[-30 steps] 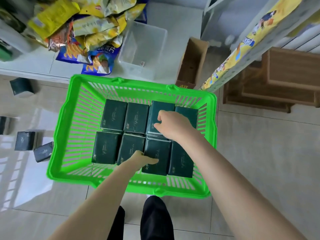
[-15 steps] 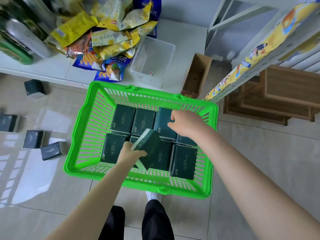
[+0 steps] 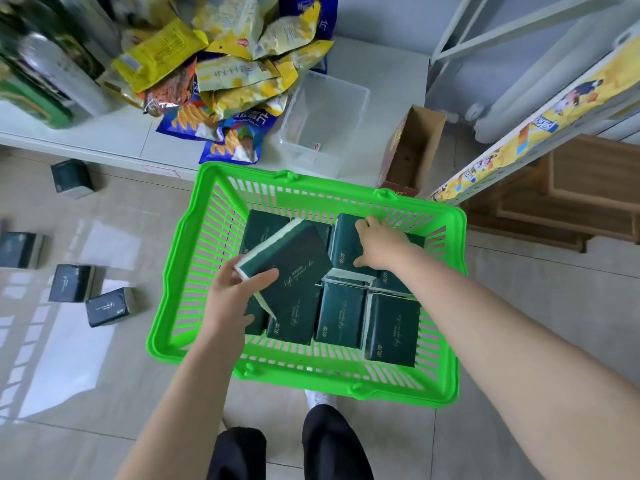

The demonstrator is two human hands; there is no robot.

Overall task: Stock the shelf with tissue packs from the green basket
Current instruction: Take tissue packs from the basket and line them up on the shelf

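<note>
Both hands work inside the green basket (image 3: 175,271) on the floor (image 3: 519,306), shelf (image 3: 540,123) rising to its right: left hand (image 3: 232,299) grips a raised tissue pack (image 3: 294,265), long axis slanting toward that shelf, while right hand (image 3: 381,247), nearer it, clasps a far-row pack (image 3: 344,244).

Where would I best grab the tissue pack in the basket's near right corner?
Probably from above, by its near short end. The tissue pack lies flat, tight against a neighbour on its left, but a gap to the basket wall at that end leaves gripping room.
</note>
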